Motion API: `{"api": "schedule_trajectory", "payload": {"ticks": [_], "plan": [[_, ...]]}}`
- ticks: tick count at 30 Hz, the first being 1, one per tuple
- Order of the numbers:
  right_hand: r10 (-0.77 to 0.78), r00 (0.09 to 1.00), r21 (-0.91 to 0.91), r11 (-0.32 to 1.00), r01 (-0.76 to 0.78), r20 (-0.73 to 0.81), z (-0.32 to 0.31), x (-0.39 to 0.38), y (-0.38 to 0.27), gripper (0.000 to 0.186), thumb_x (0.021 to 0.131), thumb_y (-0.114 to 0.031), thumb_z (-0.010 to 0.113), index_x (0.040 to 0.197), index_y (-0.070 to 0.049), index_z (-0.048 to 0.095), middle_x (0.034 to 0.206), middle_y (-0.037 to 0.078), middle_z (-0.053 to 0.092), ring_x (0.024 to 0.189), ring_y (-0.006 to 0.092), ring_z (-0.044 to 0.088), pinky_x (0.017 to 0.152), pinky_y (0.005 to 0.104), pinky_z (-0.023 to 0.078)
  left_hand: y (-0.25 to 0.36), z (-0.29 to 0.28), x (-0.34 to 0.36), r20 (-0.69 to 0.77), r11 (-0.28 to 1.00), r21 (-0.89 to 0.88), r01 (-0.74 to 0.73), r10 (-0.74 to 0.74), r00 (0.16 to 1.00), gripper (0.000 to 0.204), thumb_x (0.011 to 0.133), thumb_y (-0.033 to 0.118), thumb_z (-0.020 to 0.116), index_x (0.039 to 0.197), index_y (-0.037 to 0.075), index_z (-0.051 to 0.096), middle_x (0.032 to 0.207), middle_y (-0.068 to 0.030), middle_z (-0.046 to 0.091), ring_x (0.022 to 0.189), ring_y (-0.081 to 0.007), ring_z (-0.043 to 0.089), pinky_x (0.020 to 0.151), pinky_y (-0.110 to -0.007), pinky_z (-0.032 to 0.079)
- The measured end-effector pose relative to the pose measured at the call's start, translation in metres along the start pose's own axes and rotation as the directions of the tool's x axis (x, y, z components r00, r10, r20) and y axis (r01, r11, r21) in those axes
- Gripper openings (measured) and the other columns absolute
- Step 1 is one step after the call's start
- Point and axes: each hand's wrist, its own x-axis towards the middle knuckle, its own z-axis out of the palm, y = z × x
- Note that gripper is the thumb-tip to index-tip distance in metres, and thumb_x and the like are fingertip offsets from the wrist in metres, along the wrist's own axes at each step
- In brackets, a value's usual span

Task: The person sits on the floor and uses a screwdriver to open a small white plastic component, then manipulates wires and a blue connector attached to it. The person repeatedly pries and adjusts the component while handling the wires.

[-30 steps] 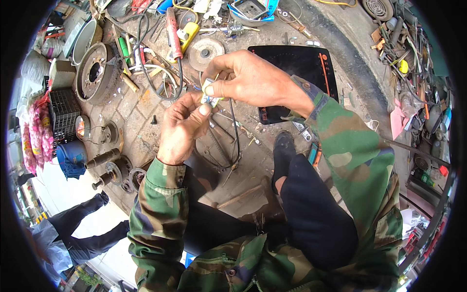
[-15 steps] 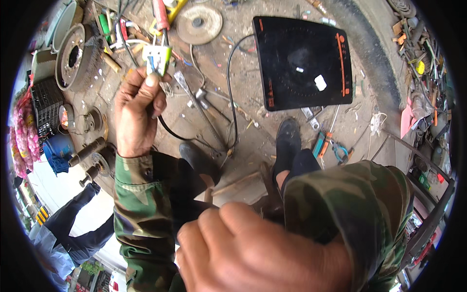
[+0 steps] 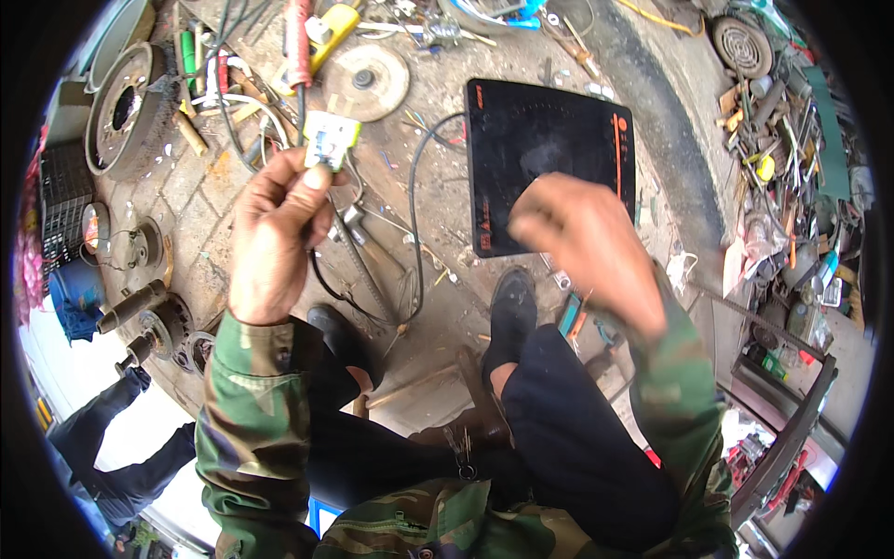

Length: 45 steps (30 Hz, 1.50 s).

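Note:
Between the thumb and fingers of my left hand [image 3: 279, 228] is a small white and bright green electrical plug [image 3: 331, 140], raised above the floor with its prongs pointing away from me. A black cord [image 3: 415, 200] loops across the floor between my left hand and a black induction cooktop [image 3: 549, 126]. Over the near right part of the cooktop is my right hand [image 3: 587, 238], its fingers bent and smeared by motion. Whether it touches the glass or holds anything cannot be made out. The small white pieces seen on the cooktop earlier are hidden behind this hand.
A grey disc [image 3: 365, 82], a hammer [image 3: 372, 247] and a red-handled tool [image 3: 298, 47] lie beyond my left hand. A wheel rim [image 3: 126, 107] stands at left. Scrap and tools [image 3: 782, 121] pile up at right. A person's legs [image 3: 121, 466] show lower left.
My right hand has moved from close in front of me, forward and right, to over the cooktop. My left hand keeps the plug, slightly lower and turned in the picture.

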Motion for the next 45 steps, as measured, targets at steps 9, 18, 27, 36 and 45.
{"api": "schedule_trajectory", "payload": {"ticks": [9, 18, 27, 36, 45], "plan": [[0.330, 0.943, -0.026, 0.943, -0.331, -0.028, 0.051, 0.017, 0.109, 0.038, 0.081, -0.012, 0.080, 0.111, 0.000, 0.058, 0.108, 0.018, 0.062, 0.106, 0.0383, 0.063, 0.089, 0.0457, 0.052, 0.005, 0.012, 0.002, 0.006, 0.993, -0.049, 0.103, -0.103, 0.995, 0.011, 0.102, 0.012, 0.064, 0.109, 0.003, 0.063, 0.095, -0.0039, 0.069, 0.063, -0.0046, 0.050, 0.054, -0.020, 0.035], [0.254, 0.965, -0.005, 0.967, -0.255, -0.069, 0.071, 0.019, 0.137, 0.020, 0.088, -0.008, 0.072, 0.102, 0.000, 0.061, 0.100, 0.018, 0.061, 0.095, 0.0398, 0.065, 0.082, 0.0469, 0.052, 0.010, 0.011, -0.001, -0.021, 0.988, -0.075, 0.137, -0.139, 0.990, 0.019, 0.101, 0.012, 0.065, 0.115, 0.000, 0.063, 0.091, -0.0021, 0.067, 0.064, -0.0060, 0.052, 0.055, -0.021, 0.037], [0.249, 0.964, -0.033, 0.967, -0.253, -0.094, 0.070, 0.016, 0.131, 0.025, 0.089, -0.014, 0.073, 0.104, 0.001, 0.060, 0.098, 0.019, 0.062, 0.092, 0.0381, 0.067, 0.079, 0.0463, 0.052, 0.007, 0.004, 0.003, 0.011, 0.989, -0.080, 0.127, -0.126, 0.992, 0.020, 0.101, 0.008, 0.063, 0.118, -0.001, 0.062, 0.094, -0.0039, 0.068, 0.066, -0.0068, 0.052, 0.057, -0.021, 0.039], [0.319, 0.945, 0.079, 0.946, -0.313, -0.069, 0.070, 0.013, 0.143, 0.019, 0.089, -0.010, 0.072, 0.097, 0.002, 0.061, 0.097, 0.020, 0.063, 0.086, 0.0360, 0.067, 0.076, 0.0433, 0.052, 0.007, 0.004, 0.003, -0.004, 0.986, -0.108, 0.127, -0.128, 0.992, 0.019, 0.101, 0.009, 0.064, 0.118, -0.001, 0.062, 0.090, -0.0023, 0.066, 0.065, -0.0066, 0.052, 0.056, -0.022, 0.038], [0.172, 0.977, -0.064, 0.981, -0.181, -0.130, 0.073, 0.012, 0.144, 0.010, 0.088, -0.001, 0.064, 0.097, 0.002, 0.061, 0.093, 0.025, 0.065, 0.088, 0.0467, 0.065, 0.077, 0.0509, 0.052, 0.008, 0.005, 0.003, -0.018, 0.989, -0.088, 0.115, -0.117, 0.993, 0.020, 0.101, 0.009, 0.064, 0.118, -0.001, 0.062, 0.090, -0.0020, 0.066, 0.064, -0.0062, 0.051, 0.056, -0.021, 0.038]]}}
